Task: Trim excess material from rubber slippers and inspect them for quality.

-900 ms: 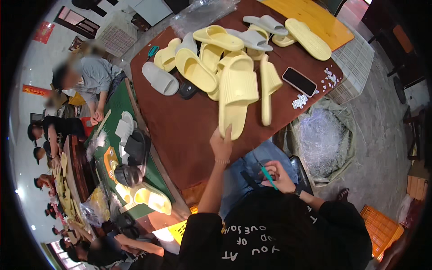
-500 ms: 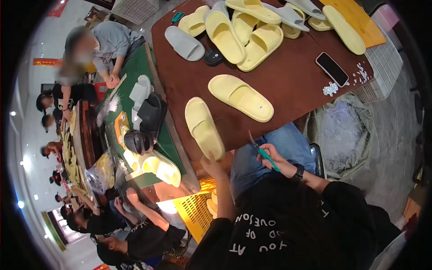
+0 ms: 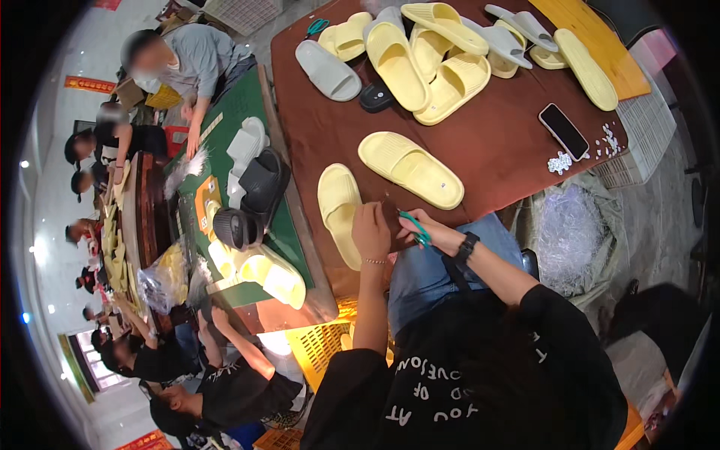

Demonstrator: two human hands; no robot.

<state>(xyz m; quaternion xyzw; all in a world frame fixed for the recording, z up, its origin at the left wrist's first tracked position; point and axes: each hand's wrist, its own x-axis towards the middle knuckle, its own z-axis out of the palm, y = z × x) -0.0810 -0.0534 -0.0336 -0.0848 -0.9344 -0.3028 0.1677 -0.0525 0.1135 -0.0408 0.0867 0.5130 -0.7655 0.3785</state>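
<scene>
Two pale yellow slippers lie apart on the brown table (image 3: 487, 150). The near slipper (image 3: 337, 206) lies at the table's front edge and the other slipper (image 3: 409, 169) lies just beyond it. My left hand (image 3: 371, 231) is curled against the near slipper's right side; I cannot tell whether it grips anything. My right hand (image 3: 431, 231), with a black watch on the wrist, is closed on green-handled scissors (image 3: 415, 226). The scissors point toward my left hand. Both hands meet at the table edge above my lap.
A heap of yellow and grey slippers (image 3: 427, 52) covers the table's far end, beside a small black object (image 3: 376, 97). A black phone (image 3: 564, 130) and white scraps (image 3: 559, 162) lie at the right. Clear plastic bags (image 3: 570, 232) fill a bin. Other people work at tables on the left.
The pair of yellow slippers my left hand held upright now lies flat on the table. My left hand has drawn back to the table edge and met my right hand.
</scene>
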